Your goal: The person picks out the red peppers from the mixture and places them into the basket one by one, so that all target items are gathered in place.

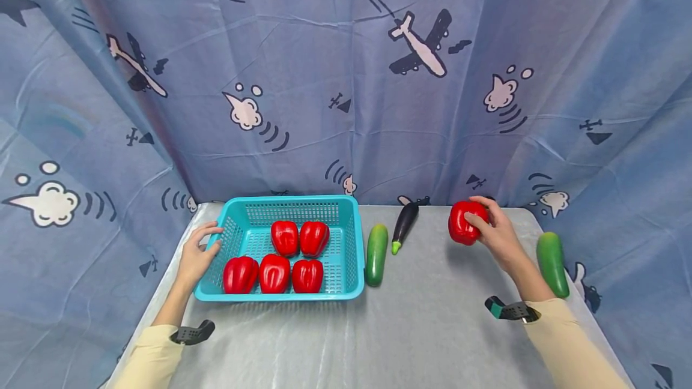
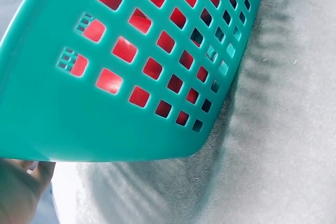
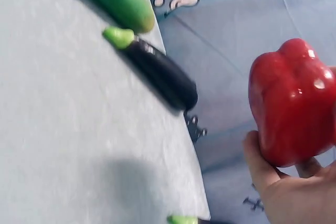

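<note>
My right hand (image 1: 500,233) holds a red bell pepper (image 1: 462,224) above the right part of the table, with a shadow below it. In the right wrist view the pepper (image 3: 294,103) sits between thumb and fingers. At the left end of a turquoise plastic basket (image 1: 281,297), my left hand (image 1: 196,255) touches the rim with loosely extended fingertips. The left wrist view shows part of that hand (image 2: 23,190) at the basket's edge. Several red bell peppers (image 1: 274,273) lie inside the basket, some in a front row and two behind.
Right of the basket lie a green cucumber (image 1: 376,255) and a dark eggplant (image 1: 405,225). Another eggplant, mostly hidden in the head view, shows its green stem (image 3: 182,219) near the table edge. A second cucumber (image 1: 552,265) lies far right. A patterned blue curtain (image 1: 346,77) borders the table.
</note>
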`<state>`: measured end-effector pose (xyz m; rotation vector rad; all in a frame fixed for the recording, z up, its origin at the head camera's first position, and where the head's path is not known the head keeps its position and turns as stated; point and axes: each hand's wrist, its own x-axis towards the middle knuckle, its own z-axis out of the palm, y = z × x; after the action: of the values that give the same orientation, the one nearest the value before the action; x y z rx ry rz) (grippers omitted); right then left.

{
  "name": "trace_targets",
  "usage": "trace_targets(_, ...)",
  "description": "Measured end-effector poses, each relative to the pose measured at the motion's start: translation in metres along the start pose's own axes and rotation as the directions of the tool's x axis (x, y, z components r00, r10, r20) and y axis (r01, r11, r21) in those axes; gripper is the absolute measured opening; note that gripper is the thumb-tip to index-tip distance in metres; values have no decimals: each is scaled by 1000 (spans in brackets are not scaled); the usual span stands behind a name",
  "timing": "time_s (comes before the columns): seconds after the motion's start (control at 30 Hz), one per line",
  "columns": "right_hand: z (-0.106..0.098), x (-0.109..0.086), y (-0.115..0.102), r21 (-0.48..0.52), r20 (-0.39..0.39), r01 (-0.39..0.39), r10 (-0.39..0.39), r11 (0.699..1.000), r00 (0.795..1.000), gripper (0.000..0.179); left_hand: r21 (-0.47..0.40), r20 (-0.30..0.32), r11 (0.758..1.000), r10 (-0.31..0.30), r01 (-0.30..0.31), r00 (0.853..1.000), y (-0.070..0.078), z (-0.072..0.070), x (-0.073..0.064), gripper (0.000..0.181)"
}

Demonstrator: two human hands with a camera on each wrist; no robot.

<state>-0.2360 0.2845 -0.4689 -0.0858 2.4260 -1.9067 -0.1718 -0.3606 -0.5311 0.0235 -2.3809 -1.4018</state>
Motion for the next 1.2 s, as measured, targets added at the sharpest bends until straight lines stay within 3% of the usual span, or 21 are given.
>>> trace_targets(0.2, 21, -1, -13, -22, 67, 6, -4, 1000, 998, 65, 5, -3, 1000, 14, -14, 1000, -2, 1, 2, 28)
trace_targets(0.37, 41, -3, -23, 66, 120, -34, 26, 997, 992, 67, 13, 0, 1000, 17, -17, 1000, -2, 1, 2, 28)
trace_targets(0.63, 73, -4, -31, 122, 270, -73, 38, 990, 962, 63, 24, 9, 1000, -10, 10, 1000, 0, 0, 1, 28)
trace_targets(0.93, 110, -1, -31, 182, 277, 44, -94, 982, 956, 53, 31, 12, 999, -28, 28, 1000, 0, -1, 1, 28)
trace_targets(1.2, 141, 2, -41, 169, 294, 35, -84, 985, 952, 54, 21, 13, 1000, -10, 10, 1000, -2, 0, 3, 29)
